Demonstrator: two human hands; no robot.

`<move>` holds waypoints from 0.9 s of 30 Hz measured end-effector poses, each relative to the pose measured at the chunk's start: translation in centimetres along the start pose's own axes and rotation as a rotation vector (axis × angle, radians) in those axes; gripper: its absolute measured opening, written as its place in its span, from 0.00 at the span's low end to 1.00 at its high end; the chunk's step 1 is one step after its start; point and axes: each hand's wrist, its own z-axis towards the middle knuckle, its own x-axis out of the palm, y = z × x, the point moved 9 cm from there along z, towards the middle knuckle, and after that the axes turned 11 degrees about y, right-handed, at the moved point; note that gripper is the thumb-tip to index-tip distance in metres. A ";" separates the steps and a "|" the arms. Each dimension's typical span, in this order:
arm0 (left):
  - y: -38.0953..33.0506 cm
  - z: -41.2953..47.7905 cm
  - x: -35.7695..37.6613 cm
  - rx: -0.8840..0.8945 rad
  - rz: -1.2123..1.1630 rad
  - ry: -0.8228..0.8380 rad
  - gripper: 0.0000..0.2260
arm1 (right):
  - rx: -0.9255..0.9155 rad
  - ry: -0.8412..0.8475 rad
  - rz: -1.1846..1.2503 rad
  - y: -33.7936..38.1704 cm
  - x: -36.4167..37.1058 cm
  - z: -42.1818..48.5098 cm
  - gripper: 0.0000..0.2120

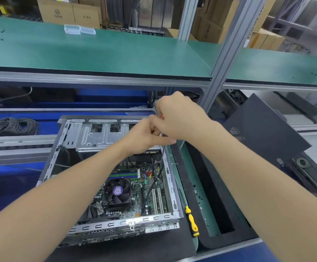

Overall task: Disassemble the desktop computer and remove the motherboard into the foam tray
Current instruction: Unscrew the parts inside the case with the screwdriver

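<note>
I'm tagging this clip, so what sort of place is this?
Probably an electronics disassembly line in a warehouse: a green-matted shelf on aluminium framing, stacked cardboard boxes behind it, and an opened computer case below.

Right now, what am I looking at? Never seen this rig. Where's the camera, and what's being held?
There is no robot here, just a person's two bare hands. The camera is worn on the head and looks forward and down. The left hand and right hand meet over the far right corner of an open computer case. Both are curled round a slim tool, likely a screwdriver; its tip is hidden. Inside the case lies the motherboard with its fan. To the right, a yellow-handled screwdriver lies by the black foam tray.
</note>
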 end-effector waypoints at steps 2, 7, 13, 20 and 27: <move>0.4 0.2 -0.4 -0.007 0.035 -0.145 0.27 | 0.116 -0.057 0.013 -0.3 -0.1 -0.3 0.18; 0.4 0.1 -0.1 -0.012 0.108 -0.338 0.09 | 0.181 0.060 0.038 -0.6 0.7 0.7 0.12; 0.6 0.1 0.5 0.006 0.076 -0.135 0.17 | 0.001 0.222 -0.034 0.1 1.1 0.9 0.03; 0.1 0.3 0.9 0.006 -0.049 0.253 0.14 | -0.151 0.393 -0.151 1.4 0.8 0.1 0.10; -1.0 -0.2 0.8 -0.016 -0.007 0.342 0.20 | -0.235 0.341 -0.149 2.5 1.1 0.2 0.11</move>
